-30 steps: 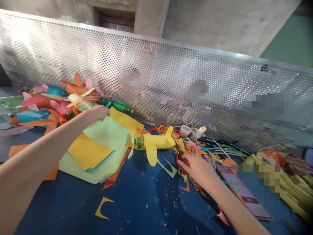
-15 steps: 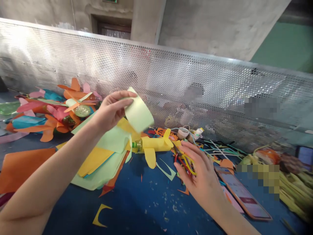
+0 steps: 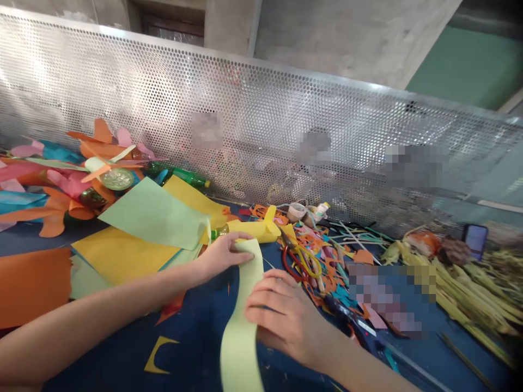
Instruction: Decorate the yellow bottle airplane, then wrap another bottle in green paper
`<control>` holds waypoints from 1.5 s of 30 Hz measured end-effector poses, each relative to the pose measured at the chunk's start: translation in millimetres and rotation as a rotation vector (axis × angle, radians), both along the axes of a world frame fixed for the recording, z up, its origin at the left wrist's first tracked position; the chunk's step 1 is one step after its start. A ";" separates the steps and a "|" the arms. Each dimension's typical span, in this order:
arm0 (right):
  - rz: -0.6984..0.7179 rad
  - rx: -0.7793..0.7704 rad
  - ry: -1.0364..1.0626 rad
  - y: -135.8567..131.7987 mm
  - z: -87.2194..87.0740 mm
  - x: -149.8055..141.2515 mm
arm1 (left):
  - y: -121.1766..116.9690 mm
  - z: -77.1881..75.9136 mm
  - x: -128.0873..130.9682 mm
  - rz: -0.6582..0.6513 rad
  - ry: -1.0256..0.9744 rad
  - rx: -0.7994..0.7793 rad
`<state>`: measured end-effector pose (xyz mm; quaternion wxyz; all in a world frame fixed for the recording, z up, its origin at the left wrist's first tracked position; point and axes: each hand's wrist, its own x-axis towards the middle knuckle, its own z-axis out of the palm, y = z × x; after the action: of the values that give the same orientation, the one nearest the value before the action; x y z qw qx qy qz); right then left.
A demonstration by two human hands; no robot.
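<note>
A long, pale green paper strip [image 3: 243, 337] hangs toward the table's front edge, bending along its length. My left hand [image 3: 223, 251] pinches its upper end between thumb and fingers. Lower down, my right hand [image 3: 281, 310] has its curled fingers on the strip's right edge, the thumb hidden behind. Scissors [image 3: 304, 260] with red and yellow handles lie just beyond my right hand, touched by neither hand. Behind my left hand rests a bottle wrapped in yellow paper [image 3: 249, 230], with petal-like paper pieces at its right end and a green cap at its left.
Green paper sheets [image 3: 153, 212] and yellow ones [image 3: 126, 253] spread at left, beside orange paper [image 3: 35, 286]. Decorated bottles [image 3: 93, 169] pile up behind. Coloured scraps [image 3: 322, 256] and dried husks [image 3: 453, 288] cover the right. A perforated metal screen [image 3: 253, 120] bounds the back.
My right hand has left the scissors on the table and moved down-left onto the green strip. My left hand has lowered the strip from above the bottle toward me.
</note>
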<state>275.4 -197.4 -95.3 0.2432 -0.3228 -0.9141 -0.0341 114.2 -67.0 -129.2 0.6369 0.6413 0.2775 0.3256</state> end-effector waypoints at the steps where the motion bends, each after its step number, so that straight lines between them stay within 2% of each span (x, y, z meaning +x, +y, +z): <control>1: -0.035 -0.074 0.058 -0.5 -3.6 -2.8 | -6.0 -5.8 1.4 -0.010 0.007 -0.015; 4: -0.240 -0.324 0.273 -4.8 -17.7 -5.1 | -23.8 -19.6 2.8 -0.066 0.009 -0.063; 7: -0.458 -0.585 0.376 -12.5 -32.4 -0.8 | -37.2 -31.7 0.5 -0.074 -0.006 -0.136; 9: -0.564 -0.630 0.383 -15.8 -40.6 3.5 | -43.0 -37.4 -1.6 -0.046 -0.018 -0.177; 13: -0.688 -0.542 0.350 -12.5 -51.9 11.3 | -47.2 -39.0 -3.5 0.020 -0.057 -0.262; 17: -0.716 -0.523 0.326 -5.9 -58.4 16.4 | -47.5 -36.0 -2.8 0.045 -0.191 -0.432; 20: -0.714 -0.486 0.309 -4.5 -61.6 17.9 | -48.3 -35.5 -2.3 0.103 -0.256 -0.479; 22: -0.708 -0.481 0.309 -4.6 -62.5 18.0 | -48.7 -35.6 -2.0 0.093 -0.281 -0.498; 27: -0.713 -0.493 0.333 -4.1 -62.0 18.1 | -49.4 -36.7 -1.8 0.023 -0.217 -0.390; 32: -0.723 -0.490 0.309 -3.3 -62.8 18.5 | -49.5 -38.4 -2.1 0.042 -0.080 -0.274; 38: -0.713 -0.523 0.374 -6.4 -60.4 17.6 | -48.3 -42.0 -2.2 0.012 -0.087 -0.221; 42: -0.728 -0.641 0.556 -6.8 -59.5 18.7 | -49.1 -42.1 -3.2 -0.012 -0.084 -0.206; 45: -0.700 -0.755 0.605 -6.0 -57.9 19.8 | -51.1 -40.2 -4.1 -0.058 -0.092 -0.212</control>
<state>295.2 -203.4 -153.2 0.3358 -0.6644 -0.5922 0.3084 110.0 -118.1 -169.4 0.7225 0.5623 0.2622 0.3049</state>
